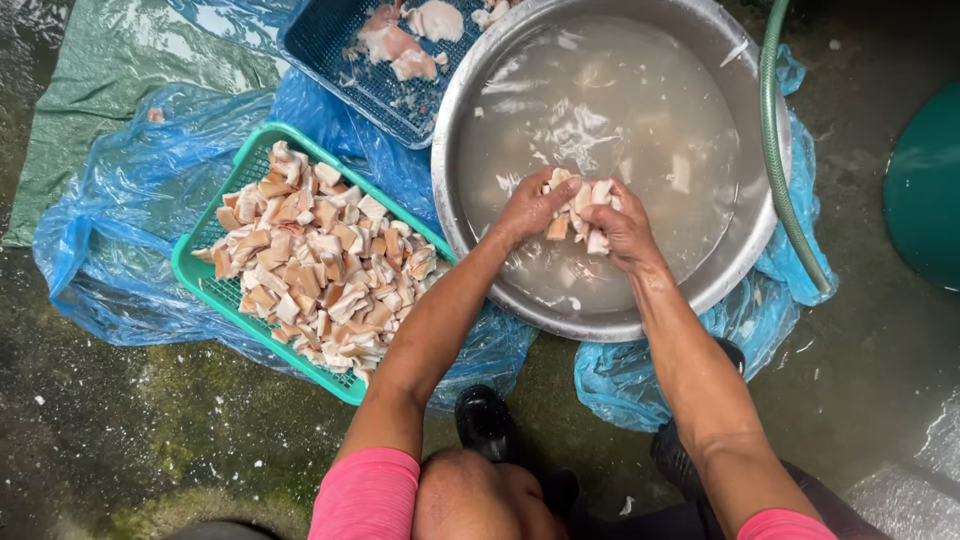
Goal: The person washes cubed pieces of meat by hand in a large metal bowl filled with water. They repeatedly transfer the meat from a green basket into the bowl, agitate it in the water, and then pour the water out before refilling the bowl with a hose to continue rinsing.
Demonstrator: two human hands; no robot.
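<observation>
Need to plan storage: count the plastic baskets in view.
2. A green basket of cut pieces lies left of the metal basin; a blue basket sits at the top, partly cut off.

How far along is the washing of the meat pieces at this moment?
Done, it seems: the green basket is heaped with cut pieces. In hand: the left hand and right hand together hold a bunch of pieces over the cloudy water in the metal basin. Left: more pieces lie under the water, and a few larger chunks sit in the blue basket.
</observation>
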